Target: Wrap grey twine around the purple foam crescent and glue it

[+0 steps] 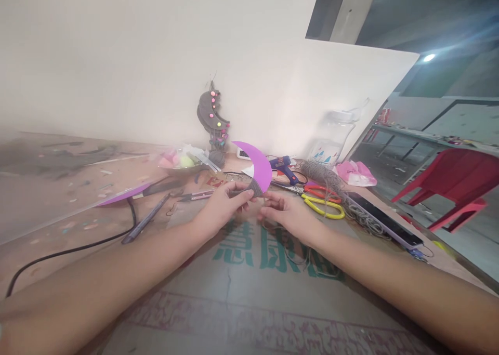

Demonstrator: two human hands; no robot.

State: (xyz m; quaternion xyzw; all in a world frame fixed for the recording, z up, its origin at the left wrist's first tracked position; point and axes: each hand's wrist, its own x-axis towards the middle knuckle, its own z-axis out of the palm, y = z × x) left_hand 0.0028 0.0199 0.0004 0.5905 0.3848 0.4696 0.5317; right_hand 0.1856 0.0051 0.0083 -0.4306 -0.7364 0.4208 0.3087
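Observation:
A purple crescent cut-out (262, 163) stands upright over the cardboard, its lower end wound with grey yarn (255, 187). My left hand (229, 204) pinches that wrapped end between thumb and fingers. Close by on the right, my right hand (286, 214) has its fingers curled together at a strand of the yarn, slightly apart from the crescent. Loose loops of yarn (298, 259) trail onto the cardboard below it. Farther right, a skein of grey yarn (323, 174) lies behind scissors with yellow handles (324, 208) and another pair with orange handles (322, 191).
A finished-looking grey crescent ornament (210, 110) hangs on the wall. Behind my hands are a blue glue gun (286, 168) and a bowl of pompoms (179, 161). A phone (384, 220), clear bottle (333, 139) and pink bag (355, 173) are right; a dark pen-like tool (146, 219) and black cable (74, 250) left.

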